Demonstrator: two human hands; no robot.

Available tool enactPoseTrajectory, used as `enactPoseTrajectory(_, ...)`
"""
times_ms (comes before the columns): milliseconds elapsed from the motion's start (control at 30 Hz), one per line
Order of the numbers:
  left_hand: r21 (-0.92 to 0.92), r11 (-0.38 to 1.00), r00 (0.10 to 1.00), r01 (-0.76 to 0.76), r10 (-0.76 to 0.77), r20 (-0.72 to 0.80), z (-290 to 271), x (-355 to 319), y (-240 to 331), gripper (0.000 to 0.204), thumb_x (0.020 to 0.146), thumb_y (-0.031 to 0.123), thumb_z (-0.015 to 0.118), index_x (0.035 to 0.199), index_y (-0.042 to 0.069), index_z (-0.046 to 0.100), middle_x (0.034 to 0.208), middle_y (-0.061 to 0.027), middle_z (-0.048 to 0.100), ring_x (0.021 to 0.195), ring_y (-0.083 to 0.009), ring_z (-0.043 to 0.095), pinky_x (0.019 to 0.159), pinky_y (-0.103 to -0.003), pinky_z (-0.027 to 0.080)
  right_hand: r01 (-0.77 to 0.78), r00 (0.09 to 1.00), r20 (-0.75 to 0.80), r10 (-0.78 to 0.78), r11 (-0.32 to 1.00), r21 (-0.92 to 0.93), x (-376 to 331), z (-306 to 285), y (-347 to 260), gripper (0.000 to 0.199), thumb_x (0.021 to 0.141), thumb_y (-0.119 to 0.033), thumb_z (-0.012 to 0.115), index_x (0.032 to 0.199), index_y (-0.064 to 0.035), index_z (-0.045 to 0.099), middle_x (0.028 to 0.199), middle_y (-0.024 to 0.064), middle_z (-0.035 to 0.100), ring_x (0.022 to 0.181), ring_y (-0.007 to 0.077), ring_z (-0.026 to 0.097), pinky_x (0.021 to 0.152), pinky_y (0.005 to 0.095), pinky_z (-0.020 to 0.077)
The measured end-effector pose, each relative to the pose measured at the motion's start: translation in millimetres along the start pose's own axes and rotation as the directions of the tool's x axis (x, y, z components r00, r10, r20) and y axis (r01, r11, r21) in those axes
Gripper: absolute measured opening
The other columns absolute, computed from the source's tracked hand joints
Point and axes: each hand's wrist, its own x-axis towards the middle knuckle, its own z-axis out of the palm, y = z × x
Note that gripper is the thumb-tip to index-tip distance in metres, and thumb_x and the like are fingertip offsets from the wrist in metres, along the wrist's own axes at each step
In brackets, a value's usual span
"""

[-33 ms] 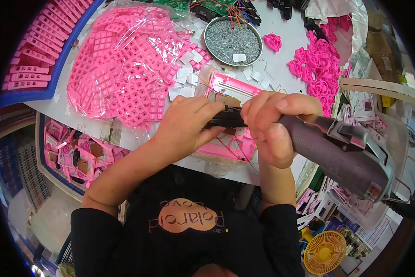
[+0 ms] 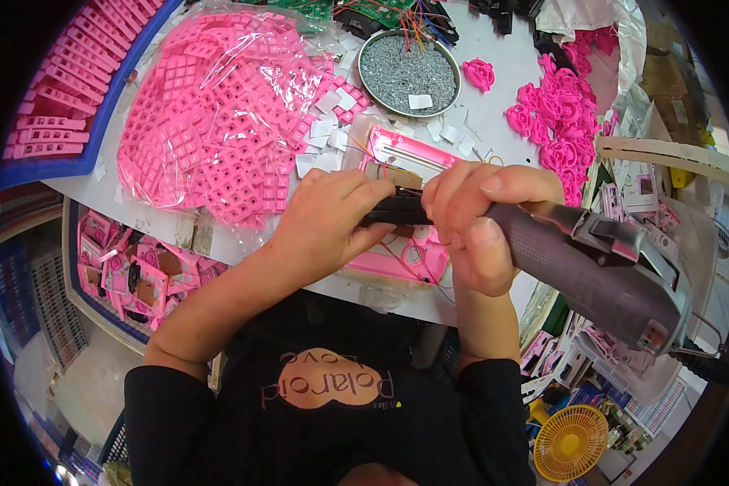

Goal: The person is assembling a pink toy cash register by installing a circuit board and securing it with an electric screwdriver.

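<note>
A grey electric screwdriver was gripped by the right hand, its dark tip pinched by the left hand fingers above a pink casing; nothing had shifted since the earlier frame.

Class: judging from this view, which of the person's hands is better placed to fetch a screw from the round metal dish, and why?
Probably the left hand: it only pinches the tip of the electric screwdriver, while the right hand grips its body. The dish lies ahead of both.

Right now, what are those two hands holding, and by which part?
The right hand grips a grey electric screwdriver around its barrel; the left hand pinches its black front end.
</note>
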Motion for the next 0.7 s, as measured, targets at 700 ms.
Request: enactPoseTrajectory(700,0.038,0.989,0.989,-0.143,0.144,-0.017,2.9,-4.0,-10.2,0.048,0.076,0.021,0.079,0.119,0.011,0.060,0.106,-0.0053,0.060,0.098,-0.0250,0.060,0.084,-0.042,0.040,-0.007,0.954,0.300,0.023,0.998,-0.055,11.4,-19.2,10.1,0.037,0.086,-0.014,0.072,0.114,0.0002,0.051,0.070,0.0069,0.057,0.062,0.0190,0.055,0.059,0.0365,0.0484)
